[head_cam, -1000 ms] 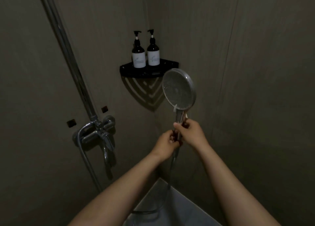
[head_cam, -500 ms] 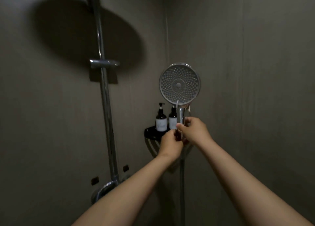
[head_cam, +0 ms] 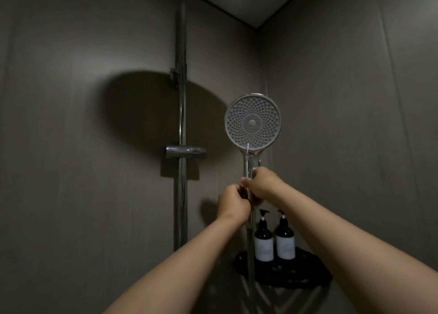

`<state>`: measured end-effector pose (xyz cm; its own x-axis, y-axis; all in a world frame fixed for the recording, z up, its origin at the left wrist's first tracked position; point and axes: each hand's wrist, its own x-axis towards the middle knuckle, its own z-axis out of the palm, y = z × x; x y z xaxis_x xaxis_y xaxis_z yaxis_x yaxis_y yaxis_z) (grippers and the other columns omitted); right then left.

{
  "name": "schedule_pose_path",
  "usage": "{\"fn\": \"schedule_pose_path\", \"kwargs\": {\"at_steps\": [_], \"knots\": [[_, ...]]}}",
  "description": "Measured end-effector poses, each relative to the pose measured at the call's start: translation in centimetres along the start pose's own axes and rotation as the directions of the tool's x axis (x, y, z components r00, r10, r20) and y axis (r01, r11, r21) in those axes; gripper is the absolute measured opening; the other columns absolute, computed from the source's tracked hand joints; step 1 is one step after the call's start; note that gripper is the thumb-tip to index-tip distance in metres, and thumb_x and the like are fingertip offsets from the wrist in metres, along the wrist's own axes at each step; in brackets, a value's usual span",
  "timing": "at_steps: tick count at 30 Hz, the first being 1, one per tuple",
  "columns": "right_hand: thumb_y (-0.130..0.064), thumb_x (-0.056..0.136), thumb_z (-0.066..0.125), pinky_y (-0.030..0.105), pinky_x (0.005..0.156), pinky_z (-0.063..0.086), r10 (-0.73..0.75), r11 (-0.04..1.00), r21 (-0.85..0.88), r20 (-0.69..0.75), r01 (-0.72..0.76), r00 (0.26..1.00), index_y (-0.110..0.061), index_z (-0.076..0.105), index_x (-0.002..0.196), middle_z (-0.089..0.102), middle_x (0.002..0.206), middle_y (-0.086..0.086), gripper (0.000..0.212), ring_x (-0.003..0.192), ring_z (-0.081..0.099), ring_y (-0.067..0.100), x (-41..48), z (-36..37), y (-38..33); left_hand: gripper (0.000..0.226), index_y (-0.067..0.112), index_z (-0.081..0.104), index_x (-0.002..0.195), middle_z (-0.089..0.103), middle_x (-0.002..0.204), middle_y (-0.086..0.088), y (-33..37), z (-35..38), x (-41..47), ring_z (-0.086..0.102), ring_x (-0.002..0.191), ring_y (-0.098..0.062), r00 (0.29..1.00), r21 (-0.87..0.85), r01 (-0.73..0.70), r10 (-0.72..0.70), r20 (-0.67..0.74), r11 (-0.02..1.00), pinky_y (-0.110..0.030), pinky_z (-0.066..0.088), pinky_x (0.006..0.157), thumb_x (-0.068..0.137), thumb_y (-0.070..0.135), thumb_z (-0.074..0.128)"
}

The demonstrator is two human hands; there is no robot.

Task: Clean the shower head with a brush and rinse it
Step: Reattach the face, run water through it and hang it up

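**Shower head**: round, pale, dotted spray face turned straight toward the person. Held upright in the air before the corner where two grey walls meet, at about the height of the rail's bracket. Its chrome handle runs straight down from the disc into the hands. A thin pale strip lies along the front of the handle; what it is cannot be told.

**Right hand**: the upper of the two. Fingers curled round the handle just below the disc's neck, thumb across the front, knuckles up. Forearm bare, reaching up from the lower right.

**Left hand**: just below and to the left, touching the right hand. Fingers curled in on the handle's lower end, back of the hand toward the viewer. Forearm bare, rising from the bottom middle.

**Hose**: dark, hanging straight down from under the hands, passing in front of the shelf.

**Pump bottles**, two: dark, with pale labels, upright side by side, the left one just beside the hose, the right one close against it.

**Corner shelf**: black, fixed in the corner, carrying both bottles.

**Riser rail**: chrome, vertical, on the left wall, well apart from the shower head.

**Bracket**: chrome holder on the rail, nothing in it.

**Shadow**: large, round, on the wall behind the rail.
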<state>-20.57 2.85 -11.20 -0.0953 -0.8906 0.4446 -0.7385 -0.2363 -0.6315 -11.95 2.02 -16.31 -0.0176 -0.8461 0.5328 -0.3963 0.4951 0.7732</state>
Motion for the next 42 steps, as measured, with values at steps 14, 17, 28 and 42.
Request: {"fn": "schedule_pose_path", "kwargs": {"at_steps": [14, 17, 28, 42], "knots": [[-0.023, 0.1, 0.041, 0.017, 0.03, 0.026, -0.08, 0.996, 0.038, 0.023, 0.079, 0.997, -0.007, 0.044, 0.062, 0.044, 0.059, 0.008, 0.041, 0.045, 0.034, 0.013, 13.9, -1.9, -11.0, 0.019, 0.008, 0.046, 0.115, 0.054, 0.081, -0.002, -0.3, -7.6, 11.1, 0.055, 0.07, -0.011, 0.952, 0.015, 0.191, -0.189, 0.239, 0.981, -0.025, 0.045, 0.07, 0.099, 0.016, 0.04], [-0.018, 0.101, 0.034, 0.009, 0.028, 0.02, -0.072, 0.995, 0.068, 0.033, 0.07, 0.997, -0.005, 0.041, 0.065, 0.041, 0.06, 0.008, 0.039, 0.039, 0.033, 0.011, 15.6, -3.0, -12.9, 0.017, 0.006, 0.05, 0.103, 0.051, 0.074, -0.002, 0.2, -7.9, 12.4, 0.051, 0.064, -0.011, 0.966, -0.067, 0.207, -0.193, 0.173, 0.976, -0.022, 0.041, 0.062, 0.101, 0.015, 0.036], [-0.024, 0.1, 0.042, 0.023, 0.042, 0.027, -0.16, 0.982, 0.097, -0.016, 0.16, 0.987, -0.006, 0.043, 0.064, 0.043, 0.059, 0.01, 0.04, 0.046, 0.034, 0.016, 16.8, -2.5, -14.4, 0.017, 0.01, 0.054, 0.097, 0.053, 0.077, -0.005, -0.3, -7.5, 13.2, 0.051, 0.066, -0.013, 0.922, -0.325, 0.387, -0.365, 0.129, 0.863, -0.02, 0.041, 0.054, 0.1, 0.017, 0.039], [-0.034, 0.098, 0.044, 0.023, 0.049, 0.03, -0.181, 0.97, 0.177, 0.076, 0.166, 0.98, -0.013, 0.041, 0.066, 0.041, 0.062, 0.005, 0.039, 0.051, 0.034, 0.014, 17.3, -1.4, -14.3, 0.035, 0.015, 0.045, 0.133, 0.061, 0.116, -0.012, -1.5, -7.0, 13.8, 0.06, 0.092, -0.022, 0.922, -0.374, 0.381, -0.377, 0.085, 0.846, -0.025, 0.049, 0.065, 0.098, 0.02, 0.045]]}}
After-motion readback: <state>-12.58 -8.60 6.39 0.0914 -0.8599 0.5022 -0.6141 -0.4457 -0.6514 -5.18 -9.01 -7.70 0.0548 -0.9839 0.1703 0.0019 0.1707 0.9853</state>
